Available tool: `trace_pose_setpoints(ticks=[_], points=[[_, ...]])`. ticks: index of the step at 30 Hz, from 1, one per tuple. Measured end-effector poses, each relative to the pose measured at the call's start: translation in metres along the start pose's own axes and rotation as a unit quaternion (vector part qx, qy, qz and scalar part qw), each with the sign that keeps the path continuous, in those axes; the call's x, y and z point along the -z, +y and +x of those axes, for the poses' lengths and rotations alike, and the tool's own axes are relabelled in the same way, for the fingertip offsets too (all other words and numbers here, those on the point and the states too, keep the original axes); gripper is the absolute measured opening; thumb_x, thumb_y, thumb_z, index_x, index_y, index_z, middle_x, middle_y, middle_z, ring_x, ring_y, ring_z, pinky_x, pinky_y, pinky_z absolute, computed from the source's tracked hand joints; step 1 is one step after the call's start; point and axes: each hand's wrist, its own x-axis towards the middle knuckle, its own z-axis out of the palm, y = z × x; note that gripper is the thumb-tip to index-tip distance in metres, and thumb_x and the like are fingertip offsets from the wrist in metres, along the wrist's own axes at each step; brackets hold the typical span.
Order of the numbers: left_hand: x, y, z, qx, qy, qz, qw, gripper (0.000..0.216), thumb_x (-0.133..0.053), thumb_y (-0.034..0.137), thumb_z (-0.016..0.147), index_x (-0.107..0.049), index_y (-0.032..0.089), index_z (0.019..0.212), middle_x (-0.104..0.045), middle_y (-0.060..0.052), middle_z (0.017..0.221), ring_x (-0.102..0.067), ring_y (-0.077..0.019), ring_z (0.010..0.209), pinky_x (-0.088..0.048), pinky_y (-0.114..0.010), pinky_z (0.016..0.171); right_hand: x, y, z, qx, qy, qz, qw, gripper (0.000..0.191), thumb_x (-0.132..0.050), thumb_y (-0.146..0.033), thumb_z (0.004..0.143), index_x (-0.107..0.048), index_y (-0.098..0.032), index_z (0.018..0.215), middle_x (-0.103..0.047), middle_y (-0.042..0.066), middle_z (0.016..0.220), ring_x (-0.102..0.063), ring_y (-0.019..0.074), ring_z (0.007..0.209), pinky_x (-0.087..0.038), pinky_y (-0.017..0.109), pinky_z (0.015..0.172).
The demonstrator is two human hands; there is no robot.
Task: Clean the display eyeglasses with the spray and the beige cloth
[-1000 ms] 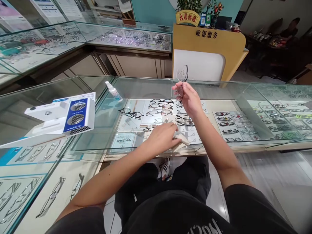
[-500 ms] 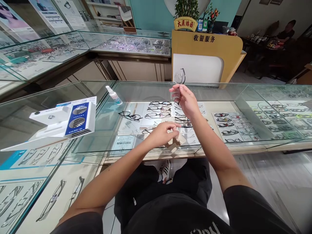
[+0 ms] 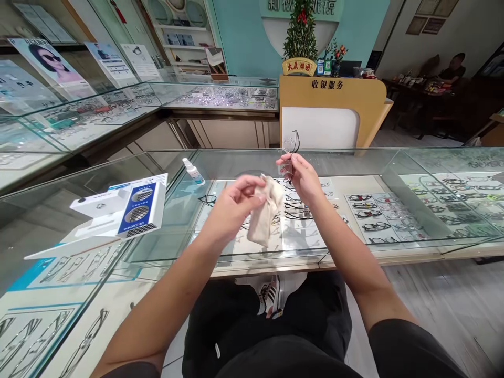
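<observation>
My left hand (image 3: 236, 202) is pinching a cream fabric cloth (image 3: 264, 218) | right hand (image 3: 306, 178) is gripping black-framed, clear-lensed glasses (image 3: 293, 143), long axis standing upright, just rightward

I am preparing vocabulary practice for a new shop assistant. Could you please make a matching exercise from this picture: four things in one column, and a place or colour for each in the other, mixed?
1. cloth
2. raised glasses
3. bottle
4. box

A. on the glass counter, to the right of the box
B. held in the right hand
C. white and blue, with two checkered circles
D. hanging from the left hand

Right pairs: 1-D, 2-B, 3-A, 4-C
</observation>
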Motion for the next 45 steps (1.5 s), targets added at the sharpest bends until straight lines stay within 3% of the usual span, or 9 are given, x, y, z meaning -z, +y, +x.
trace_pose_setpoints(ticks=[4, 8, 14, 23, 30, 34, 37, 42, 45], points=[[0.019, 0.018, 0.035, -0.024, 0.087, -0.006, 0.996, 0.057, -0.095, 0.029, 0.073, -0.072, 0.028, 0.124, -0.079, -0.005, 0.104, -0.076, -0.0229, 0.089, -0.062, -0.035, 0.075, -0.001, -0.002, -0.001, -0.003, 0.003, -0.016, 1.0, 0.041, -0.078, -0.069, 0.089, -0.074, -0.03, 0.103, -0.082, 0.003, 0.113, -0.066, 0.0168, 0.089, -0.048, 0.03, 0.075], [0.033, 0.021, 0.078, -0.036, 0.125, 0.049, 0.99, 0.032, -0.088, 0.034, 0.08, -0.073, 0.02, 0.104, -0.077, -0.008, 0.105, -0.074, -0.024, 0.095, -0.061, -0.036, 0.082, -0.003, -0.003, -0.004, -0.007, 0.001, -0.01, 1.0, 0.041, -0.08, -0.068, 0.087, -0.075, -0.029, 0.101, -0.083, 0.003, 0.11, -0.066, 0.0169, 0.087, -0.047, 0.03, 0.073], [0.032, 0.005, 0.118, 0.002, 0.192, 0.078, 0.978, 0.024, -0.077, 0.028, 0.085, -0.07, 0.02, 0.106, -0.077, -0.005, 0.098, -0.073, -0.0214, 0.087, -0.056, -0.033, 0.077, -0.006, -0.003, -0.006, -0.021, -0.006, -0.026, 0.999, 0.044, -0.079, -0.07, 0.085, -0.074, -0.029, 0.101, -0.083, 0.005, 0.111, -0.066, 0.0184, 0.088, -0.047, 0.031, 0.073], [0.02, -0.021, 0.104, -0.01, 0.083, -0.061, 0.995, 0.031, -0.079, 0.028, 0.085, -0.065, 0.02, 0.111, -0.082, -0.01, 0.117, -0.081, -0.0238, 0.107, -0.065, -0.041, 0.1, -0.014, -0.001, -0.011, -0.047, -0.052, -0.035, 0.997, 0.04, -0.08, -0.066, 0.088, -0.076, -0.027, 0.097, -0.08, 0.003, 0.101, -0.06, 0.0158, 0.083, -0.043, 0.03, 0.072], [0.01, -0.042, 0.09, -0.069, 0.05, -0.09, 0.992, 0.053, -0.095, 0.05, 0.08, -0.052, 0.025, 0.1, -0.078, -0.003, 0.101, -0.079, -0.0197, 0.095, -0.066, -0.036, 0.091, -0.018, 0.005, -0.016, -0.104, -0.056, -0.061, 0.991, 0.037, -0.079, -0.062, 0.089, -0.079, -0.025, 0.096, -0.081, 0.004, 0.104, -0.06, 0.0162, 0.084, -0.042, 0.031, 0.074], [0.01, -0.045, 0.087, -0.098, 0.049, -0.087, 0.99, 0.06, -0.097, 0.053, 0.079, -0.046, 0.025, 0.095, -0.074, 0.001, 0.097, -0.074, -0.0157, 0.087, -0.064, -0.032, 0.085, -0.019, 0.009, -0.017, -0.114, -0.062, -0.06, 0.99, 0.035, -0.078, -0.061, 0.091, -0.08, -0.026, 0.095, -0.081, 0.005, 0.103, -0.06, 0.0174, 0.083, -0.041, 0.031, 0.072], [0.01, -0.044, 0.086, -0.099, 0.044, -0.09, 0.99, 0.057, -0.096, 0.053, 0.08, -0.049, 0.025, 0.091, -0.072, 0.001, 0.095, -0.072, -0.0146, 0.085, -0.063, -0.031, 0.085, -0.019, 0.012, -0.017, -0.118, -0.062, -0.054, 0.99, 0.033, -0.078, -0.058, 0.092, -0.081, -0.026, 0.095, -0.081, 0.005, 0.101, -0.059, 0.0166, 0.082, -0.041, 0.03, 0.071], [0.009, -0.042, 0.087, -0.076, 0.038, -0.114, 0.99, 0.055, -0.068, 0.077, 0.093, -0.065, 0.023, 0.092, -0.078, -0.008, 0.108, -0.077, -0.0232, 0.099, -0.063, -0.035, 0.085, -0.02, 0.012, -0.017, -0.12, -0.063, -0.052, 0.989, 0.033, -0.079, -0.059, 0.091, -0.081, -0.026, 0.095, -0.079, 0.005, 0.1, -0.059, 0.0168, 0.081, -0.042, 0.031, 0.071], [0.008, -0.045, 0.087, -0.088, 0.061, -0.101, 0.989, 0.048, -0.081, 0.069, 0.089, -0.066, 0.022, 0.091, -0.077, -0.006, 0.103, -0.075, -0.0207, 0.095, -0.062, -0.034, 0.084, -0.022, 0.011, -0.018, -0.116, -0.064, -0.055, 0.99, 0.034, -0.079, -0.06, 0.091, -0.081, -0.025, 0.093, -0.079, 0.005, 0.099, -0.058, 0.0169, 0.081, -0.042, 0.031, 0.071]])
